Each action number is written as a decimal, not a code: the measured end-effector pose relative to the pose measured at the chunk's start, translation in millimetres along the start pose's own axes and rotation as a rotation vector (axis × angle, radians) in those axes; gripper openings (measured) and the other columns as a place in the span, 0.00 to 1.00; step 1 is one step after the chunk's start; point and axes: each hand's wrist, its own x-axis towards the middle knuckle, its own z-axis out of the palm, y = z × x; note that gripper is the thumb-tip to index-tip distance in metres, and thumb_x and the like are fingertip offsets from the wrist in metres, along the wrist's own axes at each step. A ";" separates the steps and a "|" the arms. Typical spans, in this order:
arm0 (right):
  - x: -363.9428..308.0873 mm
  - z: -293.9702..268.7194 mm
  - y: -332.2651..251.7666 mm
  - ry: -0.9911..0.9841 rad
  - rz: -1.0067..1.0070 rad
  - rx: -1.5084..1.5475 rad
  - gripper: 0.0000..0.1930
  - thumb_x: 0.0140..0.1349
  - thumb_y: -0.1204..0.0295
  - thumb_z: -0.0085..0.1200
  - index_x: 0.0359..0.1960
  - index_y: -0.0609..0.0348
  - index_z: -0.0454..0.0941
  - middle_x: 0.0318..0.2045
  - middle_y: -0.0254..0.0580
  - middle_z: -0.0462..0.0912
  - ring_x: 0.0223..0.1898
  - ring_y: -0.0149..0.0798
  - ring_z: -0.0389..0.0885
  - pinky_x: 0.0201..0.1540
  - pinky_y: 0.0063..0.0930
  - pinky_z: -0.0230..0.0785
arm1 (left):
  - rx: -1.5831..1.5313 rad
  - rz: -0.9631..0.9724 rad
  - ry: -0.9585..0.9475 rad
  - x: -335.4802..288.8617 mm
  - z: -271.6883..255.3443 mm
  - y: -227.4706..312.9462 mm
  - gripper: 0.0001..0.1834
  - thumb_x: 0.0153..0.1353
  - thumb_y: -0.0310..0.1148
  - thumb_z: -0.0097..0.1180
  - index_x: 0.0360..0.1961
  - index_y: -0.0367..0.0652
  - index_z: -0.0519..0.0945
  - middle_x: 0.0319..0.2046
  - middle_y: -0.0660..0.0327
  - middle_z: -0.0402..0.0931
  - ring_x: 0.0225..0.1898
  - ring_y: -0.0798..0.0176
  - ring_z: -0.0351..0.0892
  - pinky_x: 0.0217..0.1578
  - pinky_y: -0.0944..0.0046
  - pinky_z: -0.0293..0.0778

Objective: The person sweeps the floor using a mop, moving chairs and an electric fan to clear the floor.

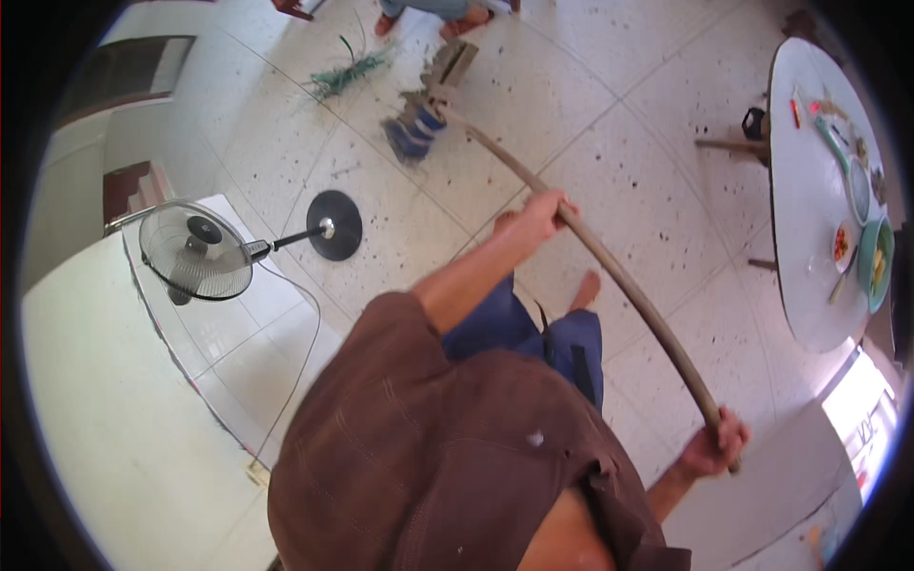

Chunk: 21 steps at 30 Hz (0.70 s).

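A long, slightly bent wooden pole (pixel 633 290) slants across the floor in front of me. My left hand (pixel 547 214) is wrapped round its upper middle part. Near the close end, at the lower right, my right hand (pixel 719 443) is closed on the same pole. At the far end is a crosswise head, with a brown wooden-looking block (pixel 449 68) on one side and a blue piece (pixel 409 133) on the other. The blue piece is blurred, and I cannot tell whether it is cloth or bristles. Green shredded scraps (pixel 347 71) lie on the tiles left of this head.
A black stand fan (pixel 197 249) stands at the left with its cord (pixel 314 333) trailing. Dark specks dot the tiled floor (pixel 657 171). At the right is a white oval table (pixel 809 276) holding a green bowl (pixel 874 271). Another person's feet (pixel 466 21) show at the top.
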 end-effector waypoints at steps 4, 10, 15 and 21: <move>19.7 -19.1 -43.2 -0.032 -0.027 0.002 0.06 0.59 0.69 0.46 0.35 0.56 0.71 0.16 0.24 0.58 0.26 0.26 0.62 0.53 0.32 0.55 | -0.074 0.023 -0.084 -30.5 33.7 -45.5 0.03 0.50 0.21 0.45 0.27 0.35 0.67 0.25 0.52 0.69 0.26 0.53 0.76 0.26 0.55 0.78; 55.5 -89.4 -163.3 -0.274 -0.121 0.134 0.06 0.56 0.71 0.50 0.34 0.56 0.72 0.15 0.24 0.61 0.24 0.23 0.62 0.43 0.26 0.57 | -0.241 -0.009 -0.266 -162.3 47.4 -133.4 0.05 0.57 0.24 0.47 0.26 0.35 0.67 0.28 0.53 0.69 0.33 0.54 0.76 0.37 0.53 0.78; 107.7 -81.4 -216.9 -0.410 -0.119 0.248 0.04 0.52 0.74 0.50 0.30 0.58 0.72 0.11 0.25 0.62 0.19 0.23 0.62 0.38 0.22 0.58 | -0.466 -0.048 -0.270 -218.5 49.2 -164.4 0.06 0.57 0.24 0.48 0.26 0.34 0.67 0.29 0.53 0.69 0.35 0.52 0.75 0.41 0.52 0.76; 158.9 -8.2 -176.2 -0.710 0.102 0.307 0.02 0.55 0.76 0.46 0.29 0.58 0.68 0.09 0.25 0.61 0.16 0.23 0.63 0.36 0.25 0.60 | -0.691 -0.021 -0.239 -231.4 -40.4 -179.2 0.06 0.58 0.26 0.48 0.27 0.34 0.67 0.30 0.52 0.69 0.39 0.52 0.74 0.45 0.53 0.73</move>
